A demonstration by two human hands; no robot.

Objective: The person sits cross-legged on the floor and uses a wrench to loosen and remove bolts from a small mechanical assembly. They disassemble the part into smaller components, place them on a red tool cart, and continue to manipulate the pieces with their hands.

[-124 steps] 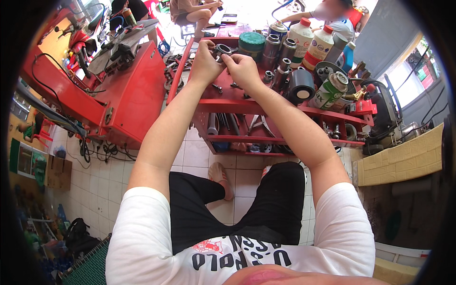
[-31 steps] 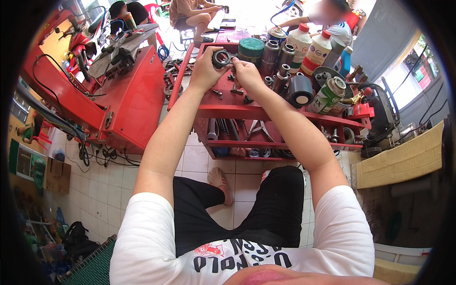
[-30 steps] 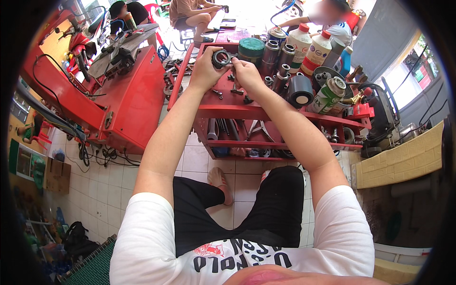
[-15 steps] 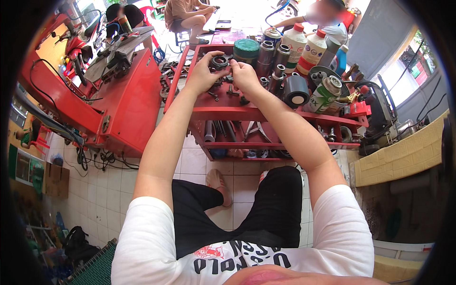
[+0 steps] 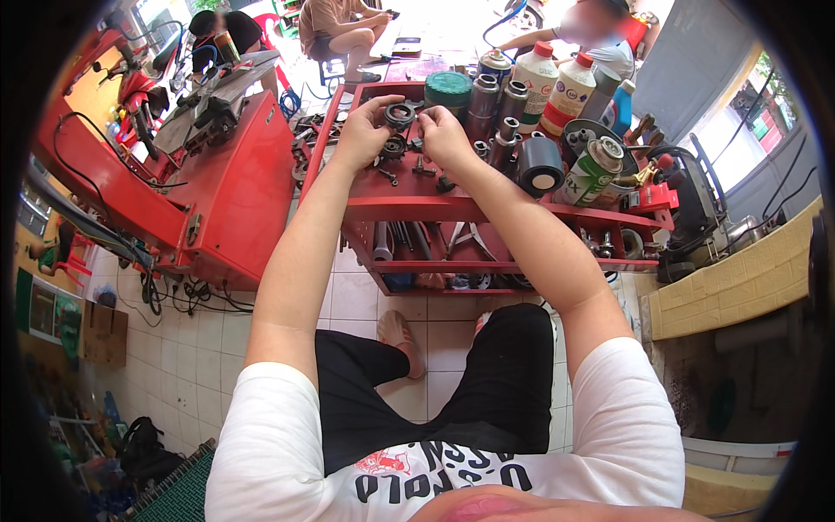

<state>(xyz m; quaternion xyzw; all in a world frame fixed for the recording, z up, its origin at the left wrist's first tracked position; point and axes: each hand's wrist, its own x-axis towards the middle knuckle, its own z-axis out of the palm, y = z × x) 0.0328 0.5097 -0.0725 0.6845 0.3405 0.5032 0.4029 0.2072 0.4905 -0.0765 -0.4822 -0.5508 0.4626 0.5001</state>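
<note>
At the red cart's top shelf point(image 5: 374, 200), my left hand point(image 5: 364, 135) curls round a dark metal ring point(image 5: 399, 115), fingers at its upper edge. My right hand point(image 5: 445, 142) is closed at the ring's right side, its fingertips pinched on something too small to make out. A second dark round part point(image 5: 393, 148) sits just below the ring, with small bolts and fittings point(image 5: 417, 168) beside it. Close by on the right stand a green tub point(image 5: 448, 90), tall steel sockets point(image 5: 509, 148) and a black cylinder point(image 5: 540, 165).
White bottles point(image 5: 535, 83), spray cans point(image 5: 590, 170) and a tool drawer point(image 5: 470, 244) fill the cart. A red machine point(image 5: 235, 200) stands left, a padded board point(image 5: 731, 291) right. Co-workers point(image 5: 591, 48) point(image 5: 344, 35) sit beyond. A red motorbike point(image 5: 130, 104) is upper left.
Over the last second both hands and the ring shifted slightly down-left in the view. My left hand loosened round the ring, and the dark part beneath it came into clearer sight.
</note>
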